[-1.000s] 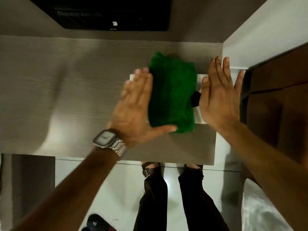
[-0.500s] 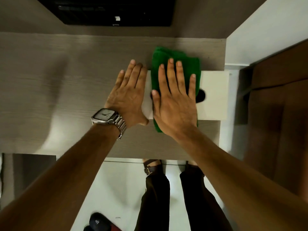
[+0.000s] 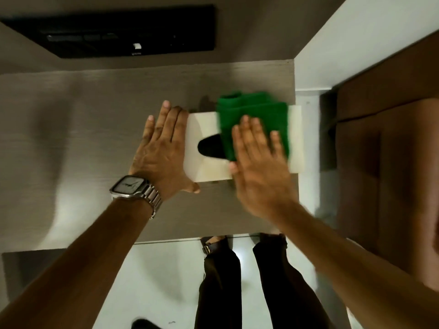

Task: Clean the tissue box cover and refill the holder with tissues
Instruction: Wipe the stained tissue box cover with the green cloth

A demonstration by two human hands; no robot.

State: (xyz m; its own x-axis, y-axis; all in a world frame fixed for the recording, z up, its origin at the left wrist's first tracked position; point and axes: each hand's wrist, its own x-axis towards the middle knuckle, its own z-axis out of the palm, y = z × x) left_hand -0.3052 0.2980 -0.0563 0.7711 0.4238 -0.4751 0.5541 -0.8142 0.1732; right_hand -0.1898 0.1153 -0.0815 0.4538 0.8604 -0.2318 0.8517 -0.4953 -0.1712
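Closest to the camera are the person's legs and shoes on the pale floor [image 3: 166, 281], right at the near edge of the desk [image 3: 71, 138].

Next come the two arms, reaching over that near edge. The left hand [image 3: 164, 148] wears a silver watch [image 3: 131, 186] on its wrist. This hand lies flat with its fingers spread open, not gripping. It presses against the left side of the tissue box cover [image 3: 206, 167], and I think it is keeping the box from sliding.

The right hand [image 3: 259, 160] is flat too, with its fingers stretched out. It presses down on the green cloth [image 3: 256, 112]. The hand looks blurry, so it is likely rubbing.

The cover is a cream box that sits near the right edge of the desk, with its right end poking out past that edge. The cloth covers most of its top. The dark hole [image 3: 210, 147] in the top peeks out on the left of the cloth, and no tissue sticks out of it.

Farthest away, past the far edge of the desk, is a black screen [image 3: 114, 32] on the wall.

So the job looks like it is in its first part, the wiping. The refill is not done yet, and I see no new tissues anywhere.
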